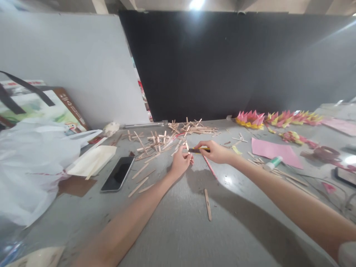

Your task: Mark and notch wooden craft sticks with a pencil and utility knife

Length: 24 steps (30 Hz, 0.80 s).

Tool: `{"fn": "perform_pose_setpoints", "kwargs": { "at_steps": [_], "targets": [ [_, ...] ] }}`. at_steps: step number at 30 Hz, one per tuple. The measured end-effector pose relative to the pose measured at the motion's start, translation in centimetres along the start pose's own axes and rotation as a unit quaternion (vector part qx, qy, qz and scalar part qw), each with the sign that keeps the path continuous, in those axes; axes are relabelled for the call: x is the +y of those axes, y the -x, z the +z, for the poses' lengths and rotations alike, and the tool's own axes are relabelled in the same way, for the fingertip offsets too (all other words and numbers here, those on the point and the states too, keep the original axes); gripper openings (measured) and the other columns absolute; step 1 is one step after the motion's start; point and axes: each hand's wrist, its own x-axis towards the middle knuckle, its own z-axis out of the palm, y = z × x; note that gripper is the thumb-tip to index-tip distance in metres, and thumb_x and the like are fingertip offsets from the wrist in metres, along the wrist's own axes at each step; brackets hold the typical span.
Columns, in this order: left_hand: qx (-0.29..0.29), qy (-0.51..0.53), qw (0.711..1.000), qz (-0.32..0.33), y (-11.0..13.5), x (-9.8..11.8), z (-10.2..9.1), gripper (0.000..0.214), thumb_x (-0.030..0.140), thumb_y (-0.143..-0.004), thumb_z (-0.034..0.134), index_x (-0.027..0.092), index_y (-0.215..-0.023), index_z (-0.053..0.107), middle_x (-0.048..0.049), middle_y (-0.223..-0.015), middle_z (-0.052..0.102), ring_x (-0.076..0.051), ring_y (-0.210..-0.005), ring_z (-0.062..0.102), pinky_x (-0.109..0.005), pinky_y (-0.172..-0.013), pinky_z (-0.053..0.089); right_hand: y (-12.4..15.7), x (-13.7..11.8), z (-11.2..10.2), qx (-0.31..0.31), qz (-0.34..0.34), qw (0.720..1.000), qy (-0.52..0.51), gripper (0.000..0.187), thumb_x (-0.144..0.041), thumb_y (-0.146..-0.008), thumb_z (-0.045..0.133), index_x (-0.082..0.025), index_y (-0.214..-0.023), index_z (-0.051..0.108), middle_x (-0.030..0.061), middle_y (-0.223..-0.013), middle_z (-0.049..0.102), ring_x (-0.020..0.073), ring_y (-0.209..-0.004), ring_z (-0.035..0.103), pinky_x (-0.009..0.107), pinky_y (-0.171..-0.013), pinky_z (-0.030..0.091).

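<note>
My left hand (180,164) is closed on a wooden craft stick (187,145), which stands up between the fingertips. My right hand (217,152) grips a yellow and black utility knife (198,150), its tip pointing left and close to the stick. Whether the blade touches the wood is too small to tell. Beneath the right hand, a thin red and white rod (210,168) lies on the grey table (167,230). One loose craft stick (207,205) rests nearer to me, and a heap of sticks (204,129) lies beyond both hands.
A phone (118,173) and a white plastic bag (30,167) are on the left. To the right are pink paper (275,152), a glue stick (274,163), brown tape (326,152) and folded pink-yellow paper flowers (250,119). A black panel (222,66) stands behind.
</note>
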Motion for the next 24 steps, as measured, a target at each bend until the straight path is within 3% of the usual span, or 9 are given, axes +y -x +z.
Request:
{"fn": "perform_pose_setpoints", "kwargs": {
  "at_steps": [3, 6, 8, 11, 15, 18, 20, 24],
  "targets": [
    [0.003, -0.004, 1.000, -0.002, -0.1, 0.0, -0.2, 0.041, 0.033, -0.083, 0.068, 0.019, -0.115, 0.047, 0.0030, -0.066, 0.070, -0.016, -0.048, 0.068, -0.025, -0.050, 0.054, 2.0, 0.9, 2.9, 0.059, 0.012, 0.997, -0.048, 0.033, -0.025, -0.094, 0.050, -0.015, -0.116, 0.073, 0.0079, -0.096, 0.077, 0.0174, -0.073, 0.065, 0.028, -0.072, 0.049],
    [-0.013, -0.011, 1.000, -0.005, 0.0, 0.3, -0.2, 0.038, 0.030, -0.082, 0.067, 0.018, -0.114, 0.048, 0.0022, -0.067, 0.071, -0.015, -0.049, 0.068, -0.024, -0.050, 0.053, 3.9, 1.7, 5.3, 0.099, 0.032, 0.992, -0.067, 0.037, -0.026, -0.097, 0.048, -0.014, -0.126, 0.067, 0.0035, -0.080, 0.073, 0.0151, -0.061, 0.060, 0.026, -0.063, 0.045],
    [-0.019, -0.011, 1.000, -0.006, 0.2, 0.5, 0.0, 0.036, 0.028, -0.083, 0.066, 0.018, -0.113, 0.048, 0.0028, -0.067, 0.070, -0.014, -0.048, 0.067, -0.023, -0.050, 0.053, 4.0, 1.7, 5.3, 0.095, 0.029, 0.993, -0.062, 0.037, -0.024, -0.096, 0.049, -0.014, -0.126, 0.067, 0.0039, -0.083, 0.074, 0.0146, -0.062, 0.060, 0.026, -0.066, 0.046],
    [-0.023, -0.003, 1.000, -0.008, 0.4, 0.8, 0.1, 0.035, 0.027, -0.083, 0.066, 0.019, -0.112, 0.048, 0.0043, -0.065, 0.069, -0.013, -0.047, 0.066, -0.022, -0.049, 0.052, 2.7, 0.9, 3.0, 0.072, 0.015, 0.997, -0.038, 0.031, -0.021, -0.092, 0.050, -0.014, -0.111, 0.073, 0.0080, -0.097, 0.076, 0.0168, -0.076, 0.065, 0.027, -0.073, 0.047],
    [-0.025, 0.003, 1.000, -0.005, 0.4, 0.7, 0.1, 0.035, 0.028, -0.083, 0.067, 0.020, -0.111, 0.048, 0.0045, -0.064, 0.069, -0.014, -0.047, 0.067, -0.022, -0.049, 0.052, 0.7, 0.1, 0.5, 0.007, 0.030, 0.999, -0.012, 0.030, -0.020, -0.089, 0.051, -0.014, -0.104, 0.076, 0.0065, -0.087, 0.075, 0.0161, -0.068, 0.060, 0.027, -0.068, 0.046],
    [-0.008, 0.008, 1.000, -0.010, 0.1, 0.3, 0.0, 0.037, 0.029, -0.082, 0.067, 0.019, -0.112, 0.048, 0.0040, -0.064, 0.069, -0.016, -0.047, 0.067, -0.024, -0.050, 0.054, 1.2, 0.4, 1.8, 0.053, 0.032, 0.997, -0.036, 0.031, -0.022, -0.090, 0.051, -0.014, -0.108, 0.076, 0.0085, -0.096, 0.077, 0.0180, -0.076, 0.064, 0.028, -0.073, 0.049],
    [-0.003, 0.012, 1.000, -0.013, 0.0, 0.0, -0.1, 0.039, 0.029, -0.082, 0.066, 0.018, -0.114, 0.048, 0.0030, -0.065, 0.070, -0.016, -0.048, 0.068, -0.026, -0.051, 0.055, 2.3, 1.0, 3.6, 0.087, 0.045, 0.993, -0.064, 0.033, -0.026, -0.094, 0.050, -0.014, -0.113, 0.073, 0.0088, -0.097, 0.076, 0.0167, -0.069, 0.062, 0.028, -0.067, 0.049],
    [-0.012, 0.003, 1.000, -0.003, 0.0, -0.3, -0.1, 0.041, 0.030, -0.081, 0.066, 0.018, -0.116, 0.048, 0.0020, -0.067, 0.070, -0.017, -0.050, 0.069, -0.027, -0.051, 0.056, 3.6, 1.8, 5.6, 0.104, 0.049, 0.990, -0.080, 0.038, -0.030, -0.096, 0.048, -0.013, -0.124, 0.068, 0.0035, -0.079, 0.072, 0.0148, -0.057, 0.055, 0.026, -0.060, 0.046]
  ]
}}
